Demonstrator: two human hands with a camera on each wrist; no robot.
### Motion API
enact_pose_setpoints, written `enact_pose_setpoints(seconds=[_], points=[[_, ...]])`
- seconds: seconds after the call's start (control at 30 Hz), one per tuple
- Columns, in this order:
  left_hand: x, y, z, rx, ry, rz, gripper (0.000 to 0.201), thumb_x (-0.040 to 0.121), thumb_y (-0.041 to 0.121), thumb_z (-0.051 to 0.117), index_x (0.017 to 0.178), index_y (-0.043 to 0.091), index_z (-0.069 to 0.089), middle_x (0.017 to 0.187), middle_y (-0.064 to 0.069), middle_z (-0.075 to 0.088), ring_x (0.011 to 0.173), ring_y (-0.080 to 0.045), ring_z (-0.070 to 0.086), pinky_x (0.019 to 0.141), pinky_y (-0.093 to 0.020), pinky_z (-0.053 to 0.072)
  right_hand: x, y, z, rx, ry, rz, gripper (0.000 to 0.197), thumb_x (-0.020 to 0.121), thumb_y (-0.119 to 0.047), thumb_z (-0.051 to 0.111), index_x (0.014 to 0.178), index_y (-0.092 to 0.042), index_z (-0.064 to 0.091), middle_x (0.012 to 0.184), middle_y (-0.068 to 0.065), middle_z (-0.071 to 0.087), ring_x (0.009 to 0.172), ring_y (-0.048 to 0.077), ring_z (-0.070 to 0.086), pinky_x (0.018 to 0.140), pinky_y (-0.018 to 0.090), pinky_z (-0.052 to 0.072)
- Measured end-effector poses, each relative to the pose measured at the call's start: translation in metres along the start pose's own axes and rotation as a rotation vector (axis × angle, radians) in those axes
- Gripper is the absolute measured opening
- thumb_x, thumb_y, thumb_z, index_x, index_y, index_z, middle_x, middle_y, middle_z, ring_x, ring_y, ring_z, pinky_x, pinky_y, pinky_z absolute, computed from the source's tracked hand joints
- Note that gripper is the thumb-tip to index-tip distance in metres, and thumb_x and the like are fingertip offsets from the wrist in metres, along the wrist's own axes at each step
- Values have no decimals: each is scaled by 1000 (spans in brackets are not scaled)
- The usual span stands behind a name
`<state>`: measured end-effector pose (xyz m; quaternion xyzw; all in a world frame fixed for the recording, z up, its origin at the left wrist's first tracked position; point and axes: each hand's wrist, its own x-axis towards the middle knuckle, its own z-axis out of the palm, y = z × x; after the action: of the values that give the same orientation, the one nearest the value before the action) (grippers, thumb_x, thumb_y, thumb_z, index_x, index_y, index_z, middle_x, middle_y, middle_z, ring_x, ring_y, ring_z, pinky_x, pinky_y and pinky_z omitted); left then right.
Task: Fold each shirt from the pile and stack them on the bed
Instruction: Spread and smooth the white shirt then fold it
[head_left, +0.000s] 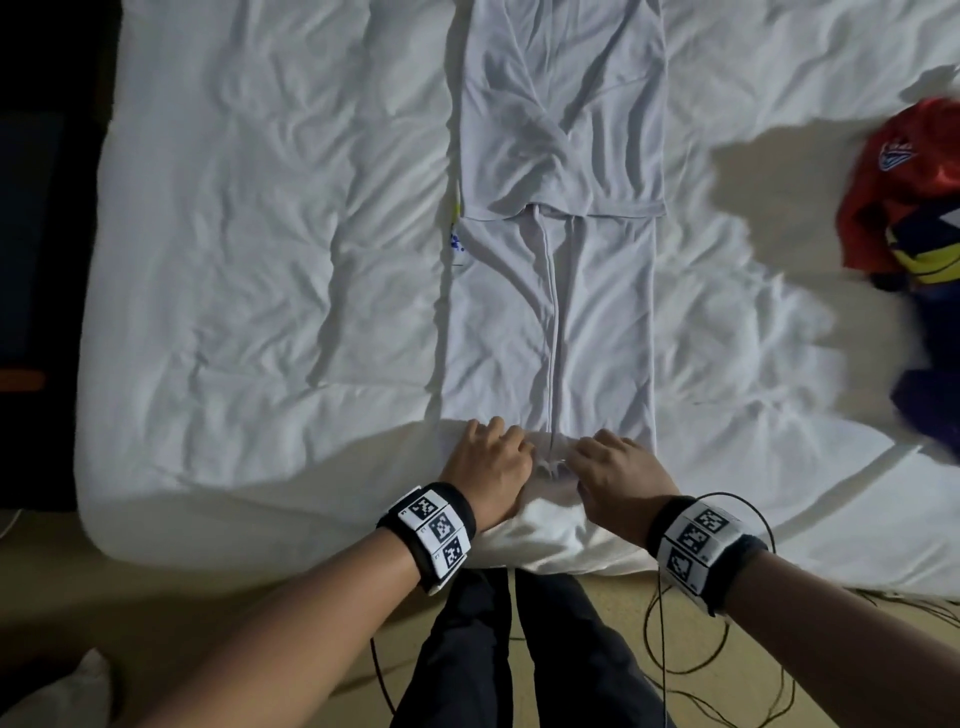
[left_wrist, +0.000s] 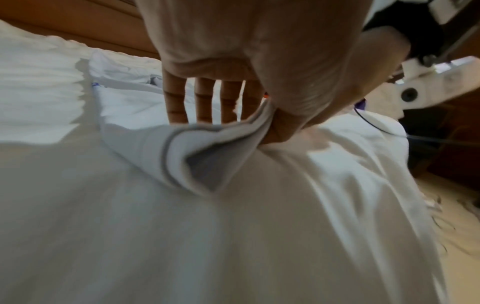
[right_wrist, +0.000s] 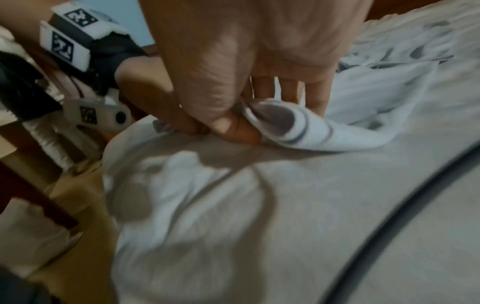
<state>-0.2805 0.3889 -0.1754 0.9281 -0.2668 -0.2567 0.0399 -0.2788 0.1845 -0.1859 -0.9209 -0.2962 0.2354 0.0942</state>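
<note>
A white shirt (head_left: 556, 291) lies lengthwise on the bed (head_left: 249, 260), its sides folded in to a narrow strip with both sleeves laid over it. At the strip's near end, by the bed's front edge, both hands hold the hem. My left hand (head_left: 488, 457) pinches the hem (left_wrist: 207, 139) between thumb and fingers. My right hand (head_left: 608, 465) pinches the hem (right_wrist: 285, 123) the same way, a short gap from the left. Several coloured shirts (head_left: 914, 208), red, yellow and blue, lie in a pile at the bed's right side.
White rumpled sheet (head_left: 234, 182) spreads to the left of the strip and between it and the pile. Black cables (head_left: 670, 654) trail on the tan floor by my legs (head_left: 519, 649). A dark piece of furniture (head_left: 31, 260) stands left of the bed.
</note>
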Motion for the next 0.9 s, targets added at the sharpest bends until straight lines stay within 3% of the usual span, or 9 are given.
enact_pose_setpoints(seconds=[0.1, 0.17, 0.3, 0.37, 0.47, 0.57, 0.7, 0.8, 0.9], points=[[11, -6, -21, -96, -59, -95, 15, 86, 9, 58, 95, 12, 70, 94, -7, 66, 91, -33, 61, 77, -40, 44, 9, 0, -26, 75, 9, 111, 14, 78, -8, 63, 88, -13, 71, 71, 1, 63, 64, 27, 62, 47, 34, 49], [21, -16, -35, -161, -19, -144, 26, 89, 13, 55, 112, 16, 68, 103, -7, 68, 97, -33, 63, 80, -39, 46, 18, 6, -43, 95, -3, 188, 20, 83, -11, 58, 98, -17, 70, 82, 1, 66, 75, 29, 65, 53, 32, 44], [44, -42, -74, -246, 71, -188, 3, 89, 14, 55, 91, 16, 55, 97, -8, 66, 93, -35, 63, 69, -36, 43, 40, 27, -80, 133, 28, 271, 23, 84, -10, 54, 102, -19, 65, 89, -1, 65, 82, 29, 64, 58, 32, 35], [60, -58, -92, -261, 101, -233, 14, 88, 13, 55, 83, 18, 43, 93, -8, 65, 88, -37, 62, 65, -35, 37, 55, 42, -96, 130, 58, 305, 21, 82, -10, 54, 99, -18, 63, 88, -1, 63, 81, 30, 63, 57, 32, 34], [86, -83, -115, -271, 136, -294, 14, 86, 12, 54, 80, 17, 43, 89, -9, 63, 85, -38, 60, 66, -34, 33, 81, 66, -116, 154, 116, 356, 20, 84, -10, 52, 98, -18, 63, 89, 0, 63, 81, 32, 63, 59, 34, 38], [114, -106, -131, -314, 170, -339, 19, 86, 10, 51, 76, 19, 38, 78, -5, 51, 78, -38, 53, 67, -35, 34, 110, 91, -132, 199, 212, 399, 19, 88, -10, 50, 98, -17, 65, 92, 3, 66, 80, 34, 62, 62, 37, 46], [148, -138, -145, -362, 256, -392, 11, 87, 11, 52, 88, 22, 53, 87, -5, 55, 79, -36, 54, 69, -35, 38, 148, 128, -144, 305, 348, 427, 18, 92, -13, 51, 100, -19, 66, 95, 5, 69, 83, 33, 61, 67, 38, 50], [172, -159, -149, -407, 292, -472, 12, 85, 12, 53, 81, 19, 44, 80, -1, 52, 75, -35, 51, 67, -35, 39, 173, 153, -145, 362, 393, 452, 17, 92, -13, 52, 101, -19, 66, 92, 2, 63, 84, 31, 59, 69, 39, 49], [194, -177, -148, -499, 350, -551, 5, 82, 15, 55, 82, 20, 57, 80, -6, 62, 82, -42, 58, 69, -37, 48, 196, 175, -143, 418, 428, 482, 15, 93, -14, 55, 102, -17, 67, 93, 2, 60, 86, 29, 58, 72, 39, 47]])
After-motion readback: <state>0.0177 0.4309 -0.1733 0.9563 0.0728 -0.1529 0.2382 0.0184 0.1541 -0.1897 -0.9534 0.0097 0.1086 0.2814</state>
